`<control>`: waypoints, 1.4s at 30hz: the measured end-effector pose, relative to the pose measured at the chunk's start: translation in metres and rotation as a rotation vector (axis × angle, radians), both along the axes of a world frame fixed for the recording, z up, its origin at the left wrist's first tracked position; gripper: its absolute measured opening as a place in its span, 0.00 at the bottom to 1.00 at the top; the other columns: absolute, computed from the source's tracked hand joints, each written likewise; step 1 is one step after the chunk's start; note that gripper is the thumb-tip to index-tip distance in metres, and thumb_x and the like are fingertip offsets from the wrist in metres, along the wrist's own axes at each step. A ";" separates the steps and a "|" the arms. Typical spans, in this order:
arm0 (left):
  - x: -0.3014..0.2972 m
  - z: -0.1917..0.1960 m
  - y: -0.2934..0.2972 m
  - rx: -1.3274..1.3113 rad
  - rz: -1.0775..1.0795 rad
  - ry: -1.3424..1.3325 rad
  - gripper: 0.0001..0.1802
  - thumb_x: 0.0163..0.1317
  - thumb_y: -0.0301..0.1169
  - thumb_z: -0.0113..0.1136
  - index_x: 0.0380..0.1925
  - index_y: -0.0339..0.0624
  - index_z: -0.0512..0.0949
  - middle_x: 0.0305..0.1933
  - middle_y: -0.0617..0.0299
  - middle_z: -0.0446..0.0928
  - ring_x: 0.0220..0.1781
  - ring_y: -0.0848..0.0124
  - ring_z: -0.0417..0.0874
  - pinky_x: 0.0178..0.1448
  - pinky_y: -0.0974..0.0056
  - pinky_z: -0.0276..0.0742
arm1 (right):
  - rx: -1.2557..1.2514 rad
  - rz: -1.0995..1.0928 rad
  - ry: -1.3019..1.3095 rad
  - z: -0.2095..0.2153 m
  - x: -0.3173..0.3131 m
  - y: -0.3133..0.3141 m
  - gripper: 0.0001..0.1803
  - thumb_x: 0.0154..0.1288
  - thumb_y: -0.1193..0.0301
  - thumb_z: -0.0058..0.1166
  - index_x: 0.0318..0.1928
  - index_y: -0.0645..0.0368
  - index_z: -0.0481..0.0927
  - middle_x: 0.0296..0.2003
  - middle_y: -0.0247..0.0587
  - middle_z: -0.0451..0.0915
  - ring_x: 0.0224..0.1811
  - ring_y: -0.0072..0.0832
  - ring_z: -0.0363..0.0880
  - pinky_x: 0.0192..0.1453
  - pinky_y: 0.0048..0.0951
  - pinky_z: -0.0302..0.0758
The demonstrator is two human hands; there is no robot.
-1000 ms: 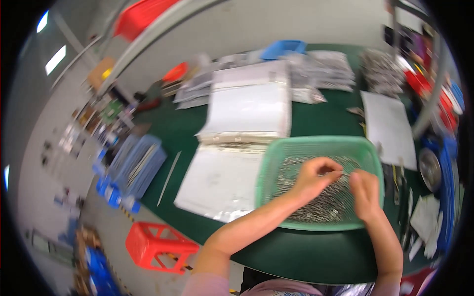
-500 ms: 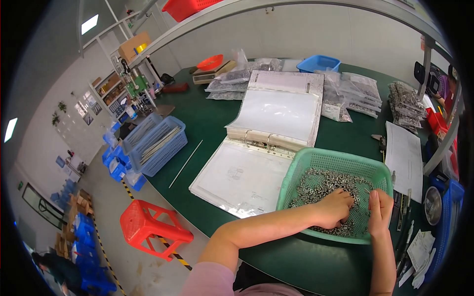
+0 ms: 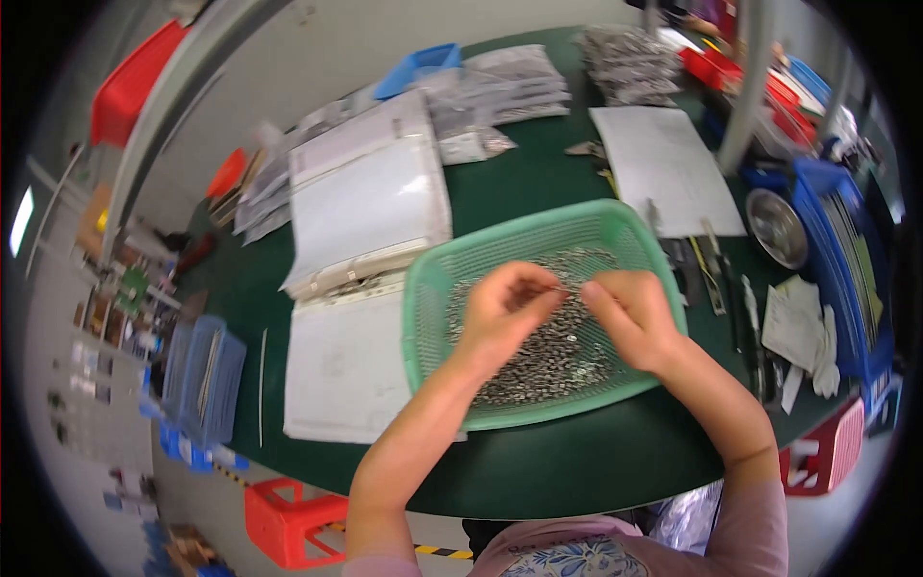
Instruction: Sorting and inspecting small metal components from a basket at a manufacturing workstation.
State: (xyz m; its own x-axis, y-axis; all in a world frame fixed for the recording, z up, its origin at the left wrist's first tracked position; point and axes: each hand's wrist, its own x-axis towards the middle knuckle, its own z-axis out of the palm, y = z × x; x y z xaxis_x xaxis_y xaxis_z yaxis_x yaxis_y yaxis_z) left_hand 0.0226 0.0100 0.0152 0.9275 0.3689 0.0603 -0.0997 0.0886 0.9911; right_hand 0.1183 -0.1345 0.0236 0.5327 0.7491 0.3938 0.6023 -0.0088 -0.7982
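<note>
The table (image 3: 596,471) bears a basket (image 3: 534,416), left fingers (image 3: 524,275) and right fingers (image 3: 630,286) nearly closed above, hold unclear.

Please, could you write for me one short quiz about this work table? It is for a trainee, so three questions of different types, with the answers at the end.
1. Multiple choice. What lies in the green basket?
a) folded gloves
b) small metal parts
c) red stools

2. True or false? The open binder lies to the left of the basket, as the person sees it.

3. Short answer. Which of the person's own hands is nearer to the round metal bowl?

Key:
1. b
2. True.
3. The right hand; the bowl stands further right, beyond the basket.
</note>
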 end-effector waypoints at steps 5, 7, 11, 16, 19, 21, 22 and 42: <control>0.002 0.000 -0.002 -0.108 -0.071 -0.020 0.08 0.55 0.20 0.53 0.36 0.36 0.73 0.36 0.61 0.76 0.39 0.77 0.75 0.44 0.73 0.71 | 0.041 -0.007 -0.074 -0.002 0.002 -0.005 0.17 0.60 0.66 0.43 0.17 0.61 0.69 0.14 0.46 0.68 0.17 0.45 0.67 0.20 0.39 0.61; 0.002 -0.005 -0.002 -0.108 -0.095 -0.040 0.08 0.55 0.20 0.53 0.36 0.36 0.73 0.36 0.61 0.75 0.39 0.77 0.75 0.45 0.73 0.71 | 0.014 0.008 -0.104 -0.002 0.002 -0.007 0.17 0.60 0.65 0.43 0.17 0.60 0.69 0.14 0.46 0.68 0.17 0.45 0.68 0.20 0.40 0.61; -0.002 -0.005 -0.004 -0.234 -0.116 -0.087 0.08 0.55 0.21 0.54 0.36 0.36 0.72 0.36 0.62 0.74 0.40 0.76 0.74 0.46 0.72 0.70 | 0.010 0.010 -0.096 -0.005 0.001 -0.008 0.17 0.60 0.65 0.42 0.17 0.60 0.69 0.14 0.45 0.68 0.17 0.45 0.68 0.20 0.41 0.61; -0.004 -0.002 -0.002 -0.270 -0.141 -0.077 0.08 0.55 0.21 0.54 0.36 0.38 0.71 0.37 0.61 0.74 0.41 0.74 0.74 0.49 0.69 0.69 | 0.104 0.030 -0.089 -0.006 0.000 -0.007 0.16 0.59 0.70 0.44 0.16 0.63 0.66 0.12 0.46 0.63 0.14 0.43 0.62 0.19 0.38 0.57; -0.004 -0.001 -0.003 -0.248 -0.140 -0.063 0.09 0.54 0.20 0.54 0.36 0.37 0.72 0.37 0.61 0.74 0.40 0.74 0.74 0.49 0.68 0.70 | 0.140 0.029 -0.115 -0.006 0.000 -0.006 0.16 0.59 0.70 0.44 0.16 0.62 0.66 0.12 0.45 0.63 0.14 0.42 0.62 0.19 0.37 0.58; -0.005 -0.001 -0.004 -0.244 -0.125 -0.060 0.09 0.53 0.19 0.55 0.36 0.36 0.72 0.36 0.61 0.74 0.39 0.75 0.74 0.46 0.70 0.72 | 0.100 0.032 -0.114 -0.005 -0.001 -0.006 0.16 0.59 0.68 0.43 0.17 0.61 0.68 0.14 0.46 0.67 0.17 0.44 0.66 0.21 0.40 0.60; -0.005 -0.002 -0.003 -0.233 -0.116 -0.059 0.09 0.52 0.18 0.56 0.35 0.36 0.73 0.36 0.61 0.74 0.38 0.76 0.74 0.46 0.70 0.73 | 0.061 0.041 -0.109 -0.005 0.000 -0.007 0.16 0.59 0.65 0.42 0.18 0.60 0.70 0.16 0.47 0.70 0.20 0.46 0.69 0.22 0.42 0.63; -0.005 -0.006 -0.002 0.040 -0.082 -0.043 0.06 0.48 0.16 0.59 0.27 0.35 0.75 0.33 0.59 0.75 0.33 0.76 0.74 0.41 0.72 0.73 | -0.002 0.022 -0.169 -0.010 0.002 -0.004 0.16 0.59 0.67 0.43 0.17 0.62 0.68 0.14 0.45 0.67 0.17 0.42 0.66 0.21 0.38 0.61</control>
